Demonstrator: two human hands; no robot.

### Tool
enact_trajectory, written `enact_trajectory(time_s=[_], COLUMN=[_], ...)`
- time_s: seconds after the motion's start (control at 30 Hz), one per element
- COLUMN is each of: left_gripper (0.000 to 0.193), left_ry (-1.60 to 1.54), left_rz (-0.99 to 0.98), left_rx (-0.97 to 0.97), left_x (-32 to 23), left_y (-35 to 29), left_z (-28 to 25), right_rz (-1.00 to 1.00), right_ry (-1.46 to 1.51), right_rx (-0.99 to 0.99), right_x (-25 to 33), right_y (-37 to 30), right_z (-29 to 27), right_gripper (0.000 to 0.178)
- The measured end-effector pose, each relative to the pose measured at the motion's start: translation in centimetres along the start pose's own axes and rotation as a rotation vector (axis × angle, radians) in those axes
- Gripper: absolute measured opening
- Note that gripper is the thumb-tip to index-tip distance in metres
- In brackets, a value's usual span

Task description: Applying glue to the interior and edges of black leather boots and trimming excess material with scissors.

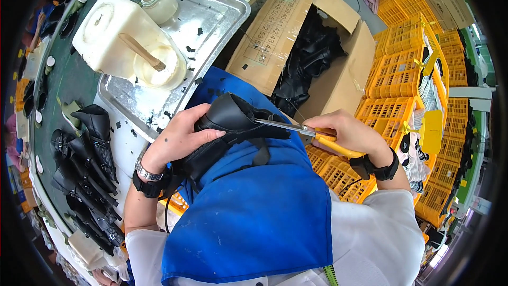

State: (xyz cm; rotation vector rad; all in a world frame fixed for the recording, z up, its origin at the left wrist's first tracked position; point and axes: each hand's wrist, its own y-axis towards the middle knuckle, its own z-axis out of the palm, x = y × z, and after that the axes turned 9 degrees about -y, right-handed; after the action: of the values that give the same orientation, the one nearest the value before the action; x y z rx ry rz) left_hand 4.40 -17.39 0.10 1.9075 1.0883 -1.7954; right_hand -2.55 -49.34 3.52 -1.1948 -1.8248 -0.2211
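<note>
My left hand [180, 137] grips a black leather shoe upper [228, 114] by its rounded end, the thumb lying over its near edge. In my right hand [344, 130] is a pair of scissors [337, 147] with yellow handles. Their metal blades point left and reach the edge of the upper, over my lap. How far apart the blades are, I cannot tell. A blue apron [248, 196] lies beneath the work, and a dark strip of the upper hangs down over it.
A metal tray [211, 26] at the far left bears a white plastic container [106, 34] with a brush [142, 52] and black scraps. An open cardboard box [344, 74] of black uppers stands ahead. More uppers [87, 164] lie on the left. Yellow crates [394, 77] are stacked right.
</note>
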Motion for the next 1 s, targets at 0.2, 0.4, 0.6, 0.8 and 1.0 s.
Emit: enact_trajectory(time_s=[0.2, 0.4, 0.6, 0.8, 1.0], left_gripper=[0.034, 0.033, 0.033, 0.032, 0.032], left_ry=[0.104, 0.107, 0.09, 0.076, 0.024], left_rz=[-0.032, 0.007, 0.017, -0.012, 0.057], left_rx=[0.03, 0.016, 0.01, -0.011, -0.118], left_x=[-0.2, 0.0, 0.0, -0.6, -1.2], left_y=[-0.2, -0.6, -0.5, -0.1, -2.4], left_z=[0.1, 0.4, 0.4, 0.4, -0.7], right_rz=[0.041, 0.111, 0.052, 0.394, 0.243], right_ry=[0.011, 0.068, 0.074, 0.461, 0.072], right_rx=[0.069, 0.115, 0.008, -0.342, -0.546], right_x=[0.1, 0.3, -0.8, -2.5, -9.9], right_y=[0.1, -0.2, -0.4, 0.5, 6.0], right_z=[0.4, 1.2, 2.2, 0.4, -5.5], right_gripper=[0.032, 0.028, 0.027, 0.029, 0.044])
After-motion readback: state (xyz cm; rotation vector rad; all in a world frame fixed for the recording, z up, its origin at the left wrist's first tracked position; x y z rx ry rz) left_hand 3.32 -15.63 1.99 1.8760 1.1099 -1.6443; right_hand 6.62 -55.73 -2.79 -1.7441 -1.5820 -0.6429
